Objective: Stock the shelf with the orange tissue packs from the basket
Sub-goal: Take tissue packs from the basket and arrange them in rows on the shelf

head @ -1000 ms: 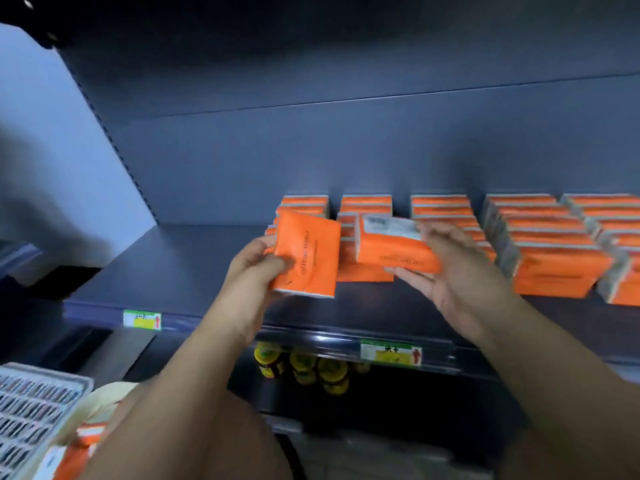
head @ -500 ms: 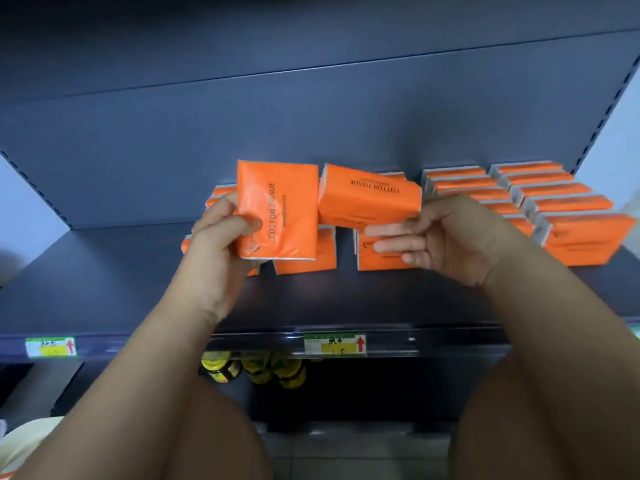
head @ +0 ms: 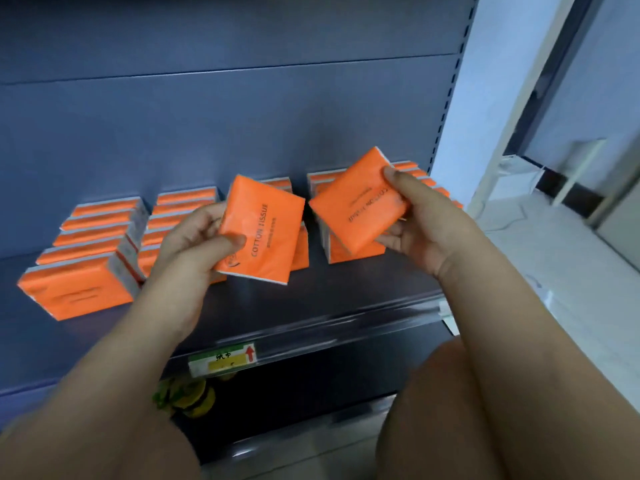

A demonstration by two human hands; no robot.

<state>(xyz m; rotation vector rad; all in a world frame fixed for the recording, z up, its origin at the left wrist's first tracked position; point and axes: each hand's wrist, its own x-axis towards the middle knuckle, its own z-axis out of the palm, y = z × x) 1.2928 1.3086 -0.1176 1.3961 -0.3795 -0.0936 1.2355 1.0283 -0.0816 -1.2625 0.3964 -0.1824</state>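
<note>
Hands level above a dark shelf (head: 311, 299). Left hand (head: 194, 244) pinching an orange tissue pack (head: 266, 233), thumb across its front; right hand (head: 422, 230) gripping a second pack (head: 353, 206), tilted. Behind them, rows of stocked packs (head: 90, 244) on the shelf.

Dark shelf (head: 311, 306) — rows of orange tissue packs (head: 79, 292) standing on it.
</note>
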